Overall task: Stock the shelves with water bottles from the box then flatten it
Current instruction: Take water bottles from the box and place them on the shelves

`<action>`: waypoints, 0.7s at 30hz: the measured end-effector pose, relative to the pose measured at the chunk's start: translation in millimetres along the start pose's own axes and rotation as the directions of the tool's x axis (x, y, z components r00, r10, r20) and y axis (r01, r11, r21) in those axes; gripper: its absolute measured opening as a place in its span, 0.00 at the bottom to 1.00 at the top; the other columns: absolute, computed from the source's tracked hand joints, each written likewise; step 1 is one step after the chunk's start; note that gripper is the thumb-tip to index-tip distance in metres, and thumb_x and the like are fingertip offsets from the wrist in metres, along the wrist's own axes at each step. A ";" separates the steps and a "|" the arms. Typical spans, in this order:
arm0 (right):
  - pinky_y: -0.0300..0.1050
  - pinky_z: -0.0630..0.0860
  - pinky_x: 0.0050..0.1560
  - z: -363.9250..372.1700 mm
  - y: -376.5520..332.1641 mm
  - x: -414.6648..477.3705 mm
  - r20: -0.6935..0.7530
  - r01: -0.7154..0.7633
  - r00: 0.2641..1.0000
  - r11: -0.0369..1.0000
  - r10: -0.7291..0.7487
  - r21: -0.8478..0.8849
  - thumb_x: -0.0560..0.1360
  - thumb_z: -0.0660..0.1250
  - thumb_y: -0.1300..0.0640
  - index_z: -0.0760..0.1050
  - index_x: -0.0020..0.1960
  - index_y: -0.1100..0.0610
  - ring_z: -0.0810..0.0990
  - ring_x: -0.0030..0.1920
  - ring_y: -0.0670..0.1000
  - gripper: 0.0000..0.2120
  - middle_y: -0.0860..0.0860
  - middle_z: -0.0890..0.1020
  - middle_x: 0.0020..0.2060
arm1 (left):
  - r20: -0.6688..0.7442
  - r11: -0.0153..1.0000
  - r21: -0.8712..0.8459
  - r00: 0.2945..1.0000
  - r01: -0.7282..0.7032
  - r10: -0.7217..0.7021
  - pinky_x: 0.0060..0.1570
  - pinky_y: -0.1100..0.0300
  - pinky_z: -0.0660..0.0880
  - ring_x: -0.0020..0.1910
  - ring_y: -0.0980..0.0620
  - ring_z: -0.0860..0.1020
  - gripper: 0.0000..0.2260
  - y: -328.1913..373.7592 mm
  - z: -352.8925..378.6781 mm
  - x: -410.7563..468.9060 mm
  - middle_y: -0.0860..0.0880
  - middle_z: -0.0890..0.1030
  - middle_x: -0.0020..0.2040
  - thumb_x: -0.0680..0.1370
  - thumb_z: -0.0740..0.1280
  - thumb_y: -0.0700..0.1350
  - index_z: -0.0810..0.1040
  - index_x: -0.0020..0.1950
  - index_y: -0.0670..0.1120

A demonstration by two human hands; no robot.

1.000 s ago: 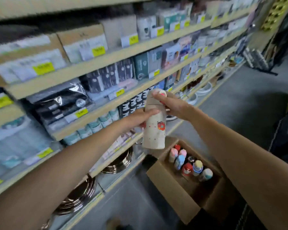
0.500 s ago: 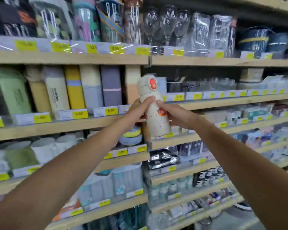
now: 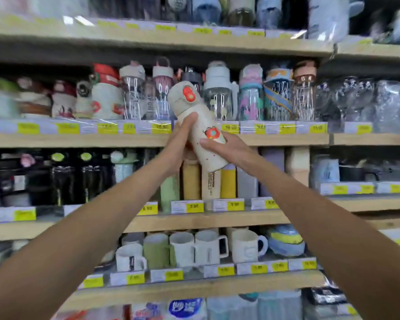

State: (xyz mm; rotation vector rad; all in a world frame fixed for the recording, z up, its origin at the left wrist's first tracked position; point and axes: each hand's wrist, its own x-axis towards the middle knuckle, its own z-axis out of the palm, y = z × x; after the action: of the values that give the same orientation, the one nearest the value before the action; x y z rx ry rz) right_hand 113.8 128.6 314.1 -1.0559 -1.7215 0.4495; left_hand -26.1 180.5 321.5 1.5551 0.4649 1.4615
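In front of the front edge of the bottle shelf, about midway along its visible length, a cream water bottle is held in the air, resting on no board; it is gripped by both hands. The left hand is wrapped round the upper body just below the cap, one digit laid up the front; the right hand is closed round the lower body, thumb across the printed face, the other fingers hidden behind. The two-handed hold is judged to serve steadying and turning, so that the print may be faced outward before setting down. The long axis is tilted; the cap, its orange-red button turned to the camera, points up and to the left, toward the row of stocked bottles; the base points down and to the right. Matching cream bottles are seen nearer the shelf's left end, judged the likely slot.
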 end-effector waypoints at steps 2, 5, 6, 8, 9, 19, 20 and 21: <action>0.32 0.75 0.36 27.8 -14.6 15.8 -0.011 0.034 0.999 0.999 -0.034 -0.009 0.72 0.71 0.48 0.78 0.51 0.52 0.80 0.37 0.39 0.11 0.44 0.82 0.40 | -0.022 0.999 -0.019 0.999 -0.027 0.026 0.53 0.50 0.79 0.56 0.46 0.80 0.36 11.0 -29.1 -1.0 0.43 0.80 0.60 0.66 0.65 0.64 0.70 0.68 0.45; 0.30 0.75 0.35 65.8 -30.8 39.9 -0.050 0.094 0.994 0.994 -0.097 -0.054 0.70 0.73 0.47 0.76 0.44 0.50 0.79 0.36 0.40 0.09 0.42 0.81 0.37 | -0.103 0.996 0.035 0.991 -0.077 0.080 0.56 0.51 0.77 0.56 0.47 0.80 0.27 23.3 -64.6 -4.7 0.45 0.79 0.61 0.73 0.66 0.60 0.69 0.66 0.45; 0.32 0.77 0.38 77.0 -36.1 46.6 -0.071 0.111 0.991 0.990 -0.117 -0.088 0.68 0.74 0.44 0.75 0.42 0.49 0.79 0.37 0.40 0.11 0.43 0.81 0.37 | -0.114 0.996 0.047 0.990 -0.077 0.081 0.54 0.51 0.77 0.54 0.48 0.80 0.22 25.9 -75.0 -4.4 0.45 0.79 0.60 0.76 0.65 0.56 0.69 0.64 0.46; 0.44 0.79 0.46 101.8 -46.6 63.4 -0.090 0.137 0.983 0.968 -0.159 -0.212 0.63 0.72 0.35 0.73 0.41 0.48 0.80 0.42 0.44 0.19 0.43 0.80 0.39 | -0.176 0.996 0.076 0.983 -0.040 0.053 0.49 0.52 0.79 0.54 0.49 0.80 0.26 33.4 -100.9 -4.3 0.46 0.79 0.61 0.74 0.68 0.57 0.66 0.66 0.46; 0.47 0.78 0.47 110.3 -50.6 68.6 -0.096 0.140 0.980 0.949 -0.174 -0.283 0.62 0.71 0.33 0.73 0.43 0.48 0.80 0.44 0.47 0.21 0.43 0.80 0.40 | -0.181 0.996 0.087 0.983 -0.018 0.034 0.46 0.52 0.80 0.54 0.49 0.81 0.32 38.0 -109.7 -6.3 0.46 0.79 0.60 0.70 0.70 0.60 0.66 0.68 0.46; 0.50 0.75 0.45 196.0 -105.2 120.4 -0.107 0.322 0.896 0.796 -0.432 -0.513 0.67 0.63 0.38 0.70 0.54 0.51 0.79 0.51 0.57 0.22 0.51 0.80 0.50 | -0.489 0.969 0.229 0.851 -0.088 0.193 0.60 0.50 0.76 0.58 0.50 0.77 0.40 77.8 -185.3 6.5 0.47 0.74 0.62 0.68 0.74 0.57 0.55 0.70 0.43; 0.51 0.76 0.45 203.4 -111.3 128.5 -0.096 0.351 0.891 0.806 -0.445 -0.477 0.67 0.64 0.38 0.70 0.54 0.51 0.79 0.51 0.57 0.22 0.51 0.79 0.50 | -0.525 0.954 0.276 0.813 -0.119 0.253 0.61 0.51 0.75 0.59 0.51 0.76 0.40 84.7 -191.8 9.7 0.49 0.72 0.61 0.70 0.73 0.54 0.53 0.71 0.42; 0.52 0.76 0.46 209.4 -115.4 135.4 -0.070 0.380 0.890 0.817 -0.451 -0.433 0.66 0.65 0.38 0.69 0.54 0.51 0.79 0.51 0.56 0.23 0.51 0.79 0.50 | -0.547 0.935 0.322 0.777 -0.149 0.312 0.61 0.53 0.74 0.59 0.50 0.75 0.39 90.0 -197.4 12.3 0.48 0.71 0.61 0.72 0.73 0.52 0.52 0.71 0.42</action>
State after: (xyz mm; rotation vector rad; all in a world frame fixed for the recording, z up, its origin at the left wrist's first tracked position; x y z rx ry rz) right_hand -136.6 214.5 388.0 -0.9263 -1.8671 -0.2928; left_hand -233.6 215.3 375.5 1.3577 0.8853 2.1696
